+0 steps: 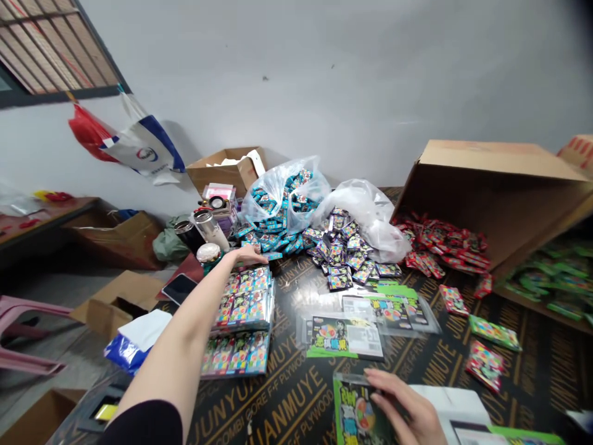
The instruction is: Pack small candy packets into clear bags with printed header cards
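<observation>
My left hand (249,254) reaches far forward to the front of a heap of small blue packets (273,232). Its fingertips are at a single blue packet (272,255) and look closed on its near end. Just below that wrist lie stacked sheets of colourful packets (245,296). My right hand (405,405), low in the view, grips the right side of a clear bag holding a black and green printed card (354,411), thumb and fingers over its edge. More printed cards in clear bags (345,337) lie ahead of it.
Purple packets (340,250) lie beside a plastic bag. A tipped carton (491,179) spills red packets (445,244); green packets (551,278) sit at far right. Steel tumblers (206,225), a jar (208,253) and a phone (180,288) stand or lie left.
</observation>
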A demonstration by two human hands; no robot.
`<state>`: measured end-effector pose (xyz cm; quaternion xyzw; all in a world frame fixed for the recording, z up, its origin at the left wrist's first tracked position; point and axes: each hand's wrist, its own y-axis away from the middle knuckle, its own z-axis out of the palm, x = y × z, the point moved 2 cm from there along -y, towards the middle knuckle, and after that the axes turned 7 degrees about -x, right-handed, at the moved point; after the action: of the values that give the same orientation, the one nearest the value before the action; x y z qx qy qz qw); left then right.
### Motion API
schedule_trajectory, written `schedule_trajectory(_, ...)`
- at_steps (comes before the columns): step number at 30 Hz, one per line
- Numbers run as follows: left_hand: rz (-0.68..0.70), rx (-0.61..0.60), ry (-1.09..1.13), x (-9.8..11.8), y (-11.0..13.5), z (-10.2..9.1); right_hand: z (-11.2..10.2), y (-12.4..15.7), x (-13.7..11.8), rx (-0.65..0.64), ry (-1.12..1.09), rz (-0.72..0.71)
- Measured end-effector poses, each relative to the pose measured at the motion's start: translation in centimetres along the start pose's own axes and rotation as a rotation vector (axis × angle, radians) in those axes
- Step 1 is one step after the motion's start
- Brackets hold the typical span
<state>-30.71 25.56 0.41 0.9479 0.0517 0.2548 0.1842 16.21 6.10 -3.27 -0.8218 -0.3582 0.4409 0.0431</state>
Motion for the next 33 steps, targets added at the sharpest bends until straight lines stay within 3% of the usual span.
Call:
schedule_trajectory(6, 0.045, 0.029, -0.05, -0.9, 3.9, -1.6, 0.2, 0.5, 1.0, -0.039, -0.004, 0.063)
schedule_trajectory(11, 0.037, 0.025, -0.025, -2.0, 7.2, 0.2, 0.3, 0.3, 0.6, -0.034, -0.028, 0.08)
schedule_trajectory(15, 0.018, 0.032, 0.054, -1.2, 6.6, 1.1, 0.5, 0.1, 0.4, -0.042, -0.032, 0.088)
schedule_trajectory(22, 0.002, 0.043, 0.114, 2.5, 4.9, 1.8, 0.1, 0.4, -0.1, -0.026, -0.033, 0.095)
schedule_trajectory(28, 0.096, 0.155, 0.121, 6.7, 7.3, 1.0, 0.1, -0.7, -0.4, -0.077, -0.101, 0.14)
schedule_trajectory(30, 0.193, 0.172, 0.138, 9.5, 9.9, 2.7, 0.8, -1.9, -0.9, -0.125, -0.156, 0.128)
schedule_trajectory(31, 0.312, 0.161, 0.181, 11.1, 11.6, 4.2, 1.3, -2.5, -1.3, -0.144, -0.185, 0.116)
schedule_trajectory(33, 0.455, 0.015, 0.223, 14.0, 15.1, 8.3, 2.2, -3.7, -2.3, -0.162, -0.234, 0.084)
